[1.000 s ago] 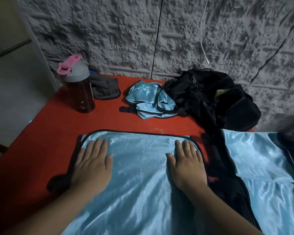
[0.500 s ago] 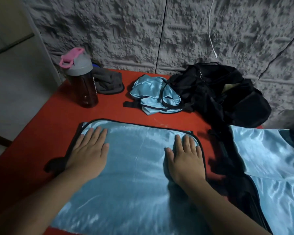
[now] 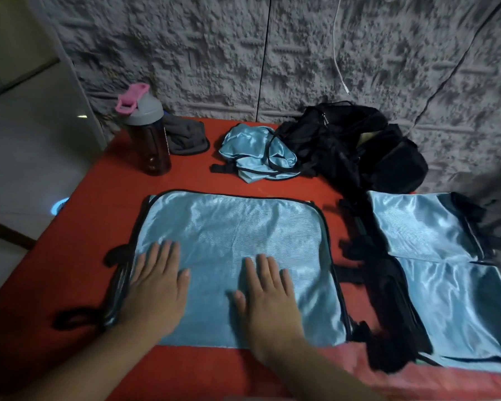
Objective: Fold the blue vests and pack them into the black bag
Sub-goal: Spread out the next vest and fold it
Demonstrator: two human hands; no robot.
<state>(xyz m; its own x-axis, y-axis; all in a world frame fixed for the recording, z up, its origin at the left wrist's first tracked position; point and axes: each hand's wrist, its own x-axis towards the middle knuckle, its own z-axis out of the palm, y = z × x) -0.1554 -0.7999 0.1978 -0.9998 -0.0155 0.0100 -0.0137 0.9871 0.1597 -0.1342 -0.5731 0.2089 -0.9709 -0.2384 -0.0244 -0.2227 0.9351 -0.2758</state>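
Note:
A shiny blue vest [image 3: 232, 235] with black trim lies flat on the red table [image 3: 78, 227] in front of me. My left hand [image 3: 156, 285] presses flat on its near left part, fingers straight. On the vest's near middle my right hand [image 3: 268, 296] lies flat too. A second blue vest [image 3: 434, 256] is spread out at the right. A third, crumpled blue vest [image 3: 255, 154] sits at the back beside the black bag [image 3: 356, 146], which slumps against the wall.
A dark bottle [image 3: 148, 137] with a grey lid and pink cap stands at the back left, a grey cloth [image 3: 185, 137] behind it. Black straps [image 3: 368, 250] lie between the two flat vests. The table's left edge drops to the floor.
Both hands have slid toward me along the vest, from its far part to its near part. More of the vest's far half now shows.

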